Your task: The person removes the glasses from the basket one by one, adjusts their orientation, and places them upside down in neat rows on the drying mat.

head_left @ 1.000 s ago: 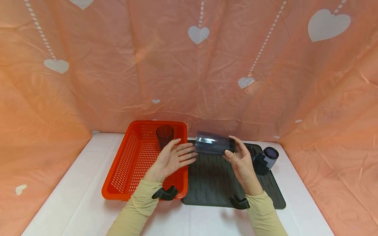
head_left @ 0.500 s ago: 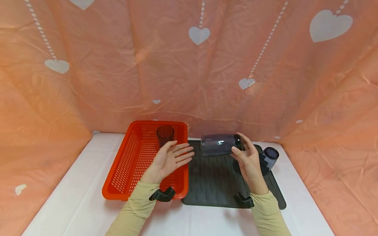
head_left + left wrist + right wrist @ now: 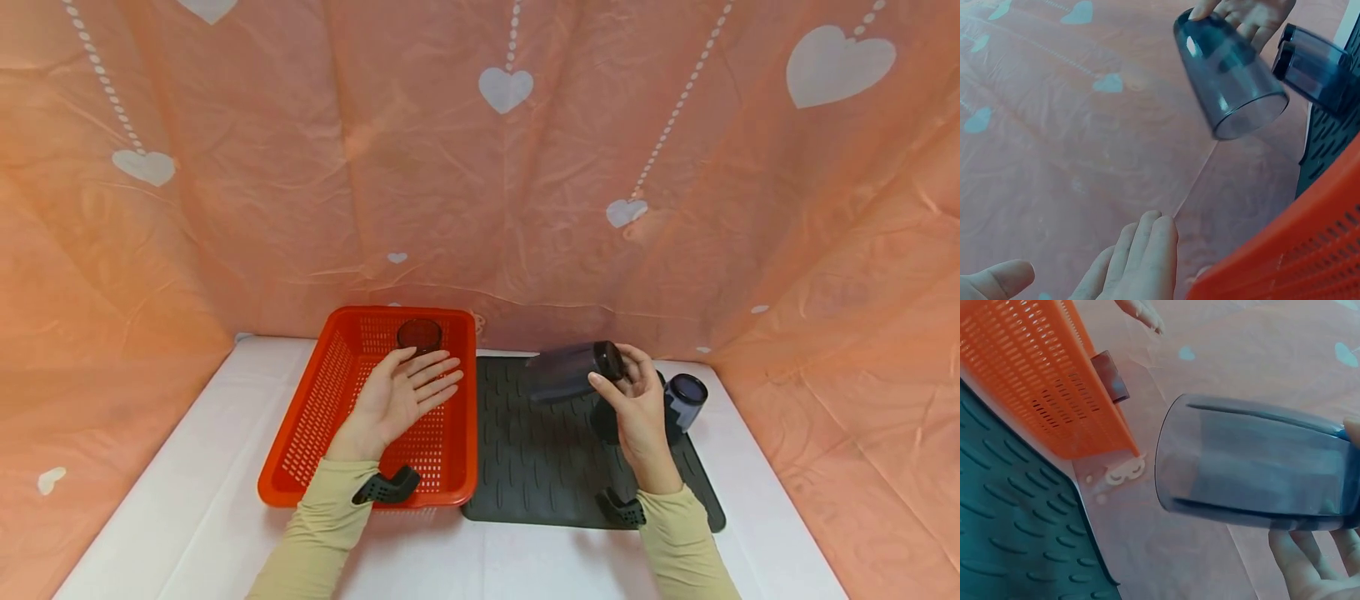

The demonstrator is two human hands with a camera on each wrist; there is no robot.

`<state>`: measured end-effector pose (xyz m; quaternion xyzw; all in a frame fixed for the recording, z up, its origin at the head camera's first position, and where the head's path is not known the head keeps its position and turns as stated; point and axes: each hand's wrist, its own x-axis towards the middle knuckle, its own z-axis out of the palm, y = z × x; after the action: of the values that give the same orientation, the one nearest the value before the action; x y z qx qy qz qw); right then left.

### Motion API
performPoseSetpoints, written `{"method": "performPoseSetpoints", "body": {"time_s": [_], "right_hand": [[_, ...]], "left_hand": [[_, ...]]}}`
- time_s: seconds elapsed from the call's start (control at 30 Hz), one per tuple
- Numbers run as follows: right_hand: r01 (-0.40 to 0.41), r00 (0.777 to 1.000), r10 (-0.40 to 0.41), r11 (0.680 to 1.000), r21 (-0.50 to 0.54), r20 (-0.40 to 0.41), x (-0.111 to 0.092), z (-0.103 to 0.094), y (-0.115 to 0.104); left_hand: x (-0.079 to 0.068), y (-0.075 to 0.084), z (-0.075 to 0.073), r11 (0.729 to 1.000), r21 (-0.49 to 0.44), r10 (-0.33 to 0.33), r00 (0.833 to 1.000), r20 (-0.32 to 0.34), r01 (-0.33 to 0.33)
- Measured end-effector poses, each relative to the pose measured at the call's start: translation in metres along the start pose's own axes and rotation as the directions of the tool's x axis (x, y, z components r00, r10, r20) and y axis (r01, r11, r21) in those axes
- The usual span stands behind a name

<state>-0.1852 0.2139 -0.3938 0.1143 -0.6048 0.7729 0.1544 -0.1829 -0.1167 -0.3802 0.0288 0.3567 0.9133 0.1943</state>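
Observation:
My right hand [image 3: 637,408] grips a dark tinted drinking glass [image 3: 566,372] by its thick base, above the black ridged drying mat [image 3: 540,475]. The glass lies nearly level, its mouth pointing left and a little down; the left wrist view shows its open rim [image 3: 1250,119]. Over the red plastic basket [image 3: 470,433], my left hand [image 3: 401,400] has its fingers straight and holds nothing. A tinted glass [image 3: 420,333] stands at the basket's back, its lower part hidden behind that hand.
Two more tinted glasses stand upside down at the mat's right side: one [image 3: 686,396] near the edge, another [image 3: 603,421] partly behind the right hand. The white table [image 3: 202,475] meets an orange sheet with hearts [image 3: 450,208] at the back and sides.
My right hand has carried the glass rightward, away from my left hand, and the glass's mouth has tipped slightly down. My left hand has drawn back leftward over the basket, its fingers still straight.

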Motion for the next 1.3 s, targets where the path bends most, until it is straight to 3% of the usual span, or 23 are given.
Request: {"method": "performPoseSetpoints", "body": {"time_s": [0.27,0.6,1.13,1.3], "right_hand": [[0.015,1.0,-0.016,0.998,-0.064,-0.008,0.0,-0.002,0.005],[-0.05,0.997,0.03,0.948,-0.314,-0.069,-0.003,-0.001,0.01],[-0.075,0.995,0.045,0.923,-0.378,-0.087,-0.002,-0.006,0.013],[-0.087,0.994,0.058,0.922,-0.378,-0.088,0.0,-0.007,0.015]], "left_hand": [[-0.006,0.012,-0.01,1.0,-0.011,0.006,1.0,-0.003,-0.006],[-0.011,0.034,-0.017,1.0,-0.025,0.012,1.0,-0.011,-0.012],[-0.011,0.054,-0.02,1.0,0.013,-0.003,0.999,-0.046,0.004],[-0.008,0.061,-0.018,1.0,-0.018,-0.009,0.998,-0.061,0.008]]}}
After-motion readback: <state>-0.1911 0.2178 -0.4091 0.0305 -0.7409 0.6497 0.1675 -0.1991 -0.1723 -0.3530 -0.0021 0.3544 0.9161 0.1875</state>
